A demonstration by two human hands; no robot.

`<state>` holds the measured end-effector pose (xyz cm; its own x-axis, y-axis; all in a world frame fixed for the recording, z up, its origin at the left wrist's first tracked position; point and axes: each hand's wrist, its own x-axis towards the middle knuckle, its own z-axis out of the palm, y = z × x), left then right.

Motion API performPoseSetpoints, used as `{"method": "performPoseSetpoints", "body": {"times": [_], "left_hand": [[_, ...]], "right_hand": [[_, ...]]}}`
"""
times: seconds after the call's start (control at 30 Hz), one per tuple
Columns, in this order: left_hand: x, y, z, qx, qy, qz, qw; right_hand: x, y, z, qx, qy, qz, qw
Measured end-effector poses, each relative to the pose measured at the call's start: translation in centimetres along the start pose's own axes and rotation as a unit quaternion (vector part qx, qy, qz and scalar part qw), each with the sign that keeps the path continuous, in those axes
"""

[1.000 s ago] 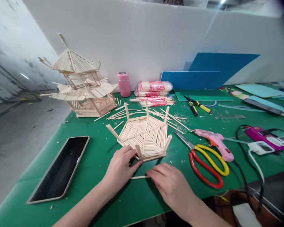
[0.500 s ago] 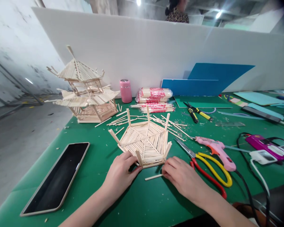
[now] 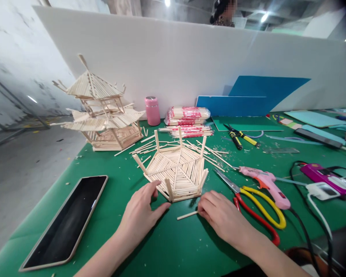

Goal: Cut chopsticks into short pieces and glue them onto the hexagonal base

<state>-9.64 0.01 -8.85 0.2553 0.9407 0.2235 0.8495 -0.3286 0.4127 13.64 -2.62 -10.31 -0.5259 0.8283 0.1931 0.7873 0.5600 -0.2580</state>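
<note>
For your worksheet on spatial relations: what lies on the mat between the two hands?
In the head view, a short loose stick lies between left hand and right hand.

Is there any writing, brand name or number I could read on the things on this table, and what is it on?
No text here can be read.
Chopstick packs: red print on the wrappers, too blurred to read.
Small paper slips at the far right: too small to tell whether they bear any writing.
Pink bottle, pink glue gun, scissors and phone with its dark screen: no lettering shows.
</note>
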Motion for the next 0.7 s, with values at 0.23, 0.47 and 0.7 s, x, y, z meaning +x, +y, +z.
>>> {"method": "performPoseSetpoints", "body": {"times": [0.23,0.47,0.7], "left_hand": [[-3.0,2.3,0.2,0.013,-0.019,0.200,0.980],[-3.2,4.9,2.2,0.126,-0.071,0.259,0.955],[-3.1,4.1,1.9,0.023,-0.085,0.212,0.973]], "right_hand": [[-0.2,-0.2,0.1,-0.002,0.000,0.022,1.000],[-0.9,-1.4,0.4,-0.004,-0.008,0.005,1.000],[-1.3,-1.9,-1.7,0.172,-0.006,0.035,0.985]]}}
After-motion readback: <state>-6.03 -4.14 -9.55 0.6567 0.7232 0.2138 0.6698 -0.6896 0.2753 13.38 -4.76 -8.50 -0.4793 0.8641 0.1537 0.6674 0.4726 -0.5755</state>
